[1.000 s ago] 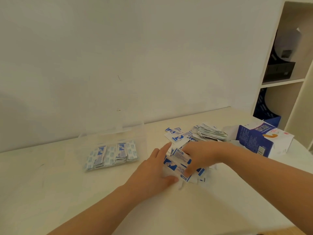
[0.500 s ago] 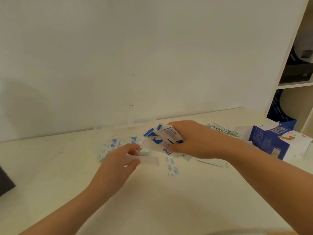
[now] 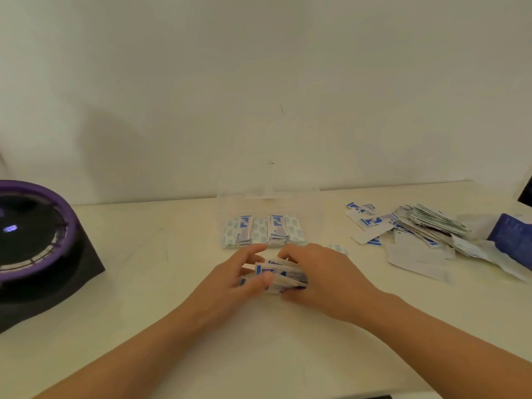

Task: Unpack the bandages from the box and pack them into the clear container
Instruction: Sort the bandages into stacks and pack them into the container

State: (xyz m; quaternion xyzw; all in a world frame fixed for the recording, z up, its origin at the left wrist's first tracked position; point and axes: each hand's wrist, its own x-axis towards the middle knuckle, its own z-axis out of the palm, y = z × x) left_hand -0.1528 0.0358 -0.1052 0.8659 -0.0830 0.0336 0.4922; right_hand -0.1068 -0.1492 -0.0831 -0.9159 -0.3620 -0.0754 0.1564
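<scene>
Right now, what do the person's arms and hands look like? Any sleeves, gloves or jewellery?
Both are bare. The left hand and right hand wear no gloves, and no ring shows, though the fingers are a little blurred. The left arm and right arm are uncovered to the picture's edge: no sleeve, watch or bracelet in view.

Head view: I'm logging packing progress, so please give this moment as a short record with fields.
hands: left hand and right hand grip the bandage bundle from either side
bundle position: just on the near side of the clear container, not yet in it
container contents: packed bandages in a row
still unpacked: loose pile on the table, right of the container
box: blue box at the right edge, beside the pile
other: black device with purple rim at the left
</scene>
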